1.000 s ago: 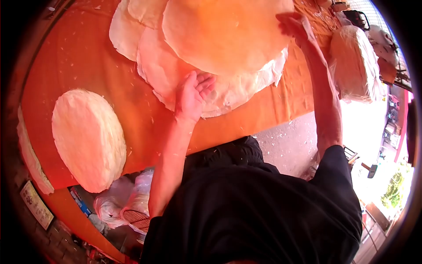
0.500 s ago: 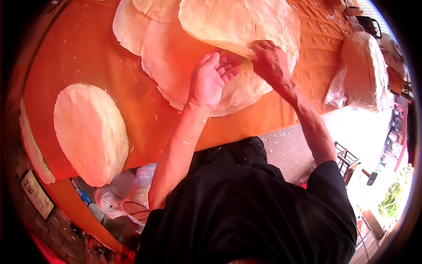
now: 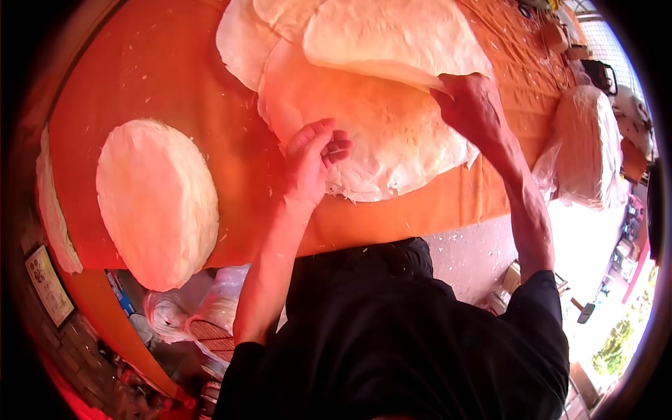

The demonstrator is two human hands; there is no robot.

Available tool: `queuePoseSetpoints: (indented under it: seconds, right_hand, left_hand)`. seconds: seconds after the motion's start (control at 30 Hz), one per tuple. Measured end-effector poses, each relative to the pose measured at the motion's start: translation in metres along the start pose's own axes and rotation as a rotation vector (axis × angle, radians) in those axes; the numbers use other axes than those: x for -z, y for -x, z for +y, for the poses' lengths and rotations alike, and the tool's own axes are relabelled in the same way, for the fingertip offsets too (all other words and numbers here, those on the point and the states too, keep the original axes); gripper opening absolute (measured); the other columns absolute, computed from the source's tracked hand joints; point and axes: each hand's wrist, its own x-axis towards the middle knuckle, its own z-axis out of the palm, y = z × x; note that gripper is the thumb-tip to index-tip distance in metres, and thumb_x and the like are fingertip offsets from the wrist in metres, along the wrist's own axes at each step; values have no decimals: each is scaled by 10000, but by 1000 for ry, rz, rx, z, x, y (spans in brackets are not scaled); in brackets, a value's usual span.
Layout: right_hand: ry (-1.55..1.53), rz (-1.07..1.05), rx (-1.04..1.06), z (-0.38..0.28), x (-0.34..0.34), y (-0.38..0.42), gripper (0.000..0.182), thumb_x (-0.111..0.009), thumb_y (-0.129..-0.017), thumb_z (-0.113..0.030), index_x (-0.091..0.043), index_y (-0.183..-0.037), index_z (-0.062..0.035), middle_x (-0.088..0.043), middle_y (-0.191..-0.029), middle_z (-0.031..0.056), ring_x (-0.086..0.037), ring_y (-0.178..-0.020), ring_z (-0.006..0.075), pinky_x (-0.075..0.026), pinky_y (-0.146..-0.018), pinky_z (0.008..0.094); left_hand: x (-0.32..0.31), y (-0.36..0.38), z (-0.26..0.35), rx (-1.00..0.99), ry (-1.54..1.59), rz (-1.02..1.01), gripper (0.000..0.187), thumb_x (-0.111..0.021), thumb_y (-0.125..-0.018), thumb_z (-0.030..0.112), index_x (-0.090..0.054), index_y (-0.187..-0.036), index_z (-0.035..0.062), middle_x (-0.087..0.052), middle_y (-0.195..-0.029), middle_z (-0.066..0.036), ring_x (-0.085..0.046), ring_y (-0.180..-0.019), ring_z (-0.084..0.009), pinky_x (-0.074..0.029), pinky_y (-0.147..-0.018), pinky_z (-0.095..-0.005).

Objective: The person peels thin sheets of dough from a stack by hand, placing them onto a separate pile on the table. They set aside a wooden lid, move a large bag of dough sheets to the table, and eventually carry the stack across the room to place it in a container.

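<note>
Two hands at work: right hand (image 3: pixel 470 105) pinches top sheet (image 3: pixel 392 38), left hand (image 3: pixel 313 161) loosely open

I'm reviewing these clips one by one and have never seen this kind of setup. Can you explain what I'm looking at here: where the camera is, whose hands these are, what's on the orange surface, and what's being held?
There is no machine here. The single picture comes from a camera worn on a person's head, looking down past their dark shirt, and the wide lens bends the edges. Both bare arms belong to that person. The right hand grips the edge of a large thin round sheet and lifts it off a spread pile of similar sheets. The left hand rests at the near edge of that pile, fingers loosely curled, holding nothing that I can make out. All this lies on an orange table. To the left sits a neat round stack; at the far right, a bagged stack.
</note>
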Motion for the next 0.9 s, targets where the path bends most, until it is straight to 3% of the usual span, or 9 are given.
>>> queuePoseSetpoints:
  seconds: [0.1, 0.13, 0.23, 0.33, 0.43, 0.57, 0.6, 0.7, 0.9]
  right_hand:
    - [-53, 97, -66, 55, 7, -44, 222, -657, -822, -239, -673, -786, -21, -617, -675, 229, -633, -582, 324, -487, -545, 425]
    - [-38, 14, -241, 62, 39, -63, 238, -633, -829, -252, -684, -867, -23, -640, -710, 229, -633, -587, 326, -483, -542, 425]
    - [185, 475, 20, 20, 151, -82, 119, -649, -797, -134, -663, -848, -27, -638, -694, 154, -615, -575, 313, -472, -539, 400]
    - [153, 690, 188, -10, 169, -88, 80, -640, -767, -117, -639, -780, -38, -602, -633, 148, -596, -556, 333, -469, -534, 420]
    - [96, 611, 219, -11, 117, -122, 60, -632, -738, -101, -615, -711, -49, -566, -572, 143, -578, -538, 354, -466, -529, 439]
    - [-12, 230, 120, 9, -36, -152, 94, -603, -706, -147, -600, -646, -75, -571, -560, 161, -603, -561, 365, -464, -526, 471]
    - [-141, 33, 62, -18, 0, -130, 87, -602, -712, -150, -631, -685, -72, -585, -592, 176, -604, -581, 374, -471, -537, 471]
    - [-50, 266, 166, 11, -94, -144, 57, -563, -693, -83, -616, -685, -66, -606, -647, 166, -614, -655, 383, -456, -556, 469]
    - [-112, 150, 113, -21, -87, -159, 85, -574, -712, -110, -630, -776, -101, -648, -776, 121, -632, -754, 338, -494, -628, 432]
  left_hand:
    - [8, -28, 22, -79, 36, 59, 238, -522, -949, 154, -541, -1124, -5, -643, -962, -144, -647, -896, -261, -532, -798, -325]
    - [10, -40, 31, -111, 2, 83, 218, -519, -946, 129, -536, -1118, -4, -632, -992, -147, -642, -899, -263, -532, -805, -326]
    - [2, -75, 62, -167, -23, 147, 205, -521, -943, 110, -531, -1110, -8, -611, -1013, -148, -633, -920, -262, -536, -819, -339]
    - [1, -105, 81, -160, 52, 112, 170, -526, -939, 91, -522, -1044, -43, -587, -1006, -149, -620, -958, -265, -547, -860, -360]
    - [-6, -117, 88, -113, 106, 111, 155, -519, -939, 77, -517, -1019, -56, -588, -990, -154, -623, -945, -269, -554, -866, -362]
    - [-7, -131, 84, -100, 163, 87, 108, -529, -914, 79, -554, -961, -15, -604, -912, -123, -642, -820, -252, -560, -766, -361]
    - [-4, -136, 85, -78, 204, 78, 85, -529, -912, 70, -557, -949, -1, -607, -881, -121, -646, -790, -244, -565, -723, -347]
    - [-8, -134, 91, -90, 111, 121, 132, -552, -923, 77, -532, -1015, -16, -614, -916, -145, -648, -856, -260, -569, -766, -346]
    - [-27, -133, 89, -148, 8, 164, 166, -602, -898, 101, -552, -1030, 12, -634, -868, -97, -660, -667, -230, -504, -558, -259]
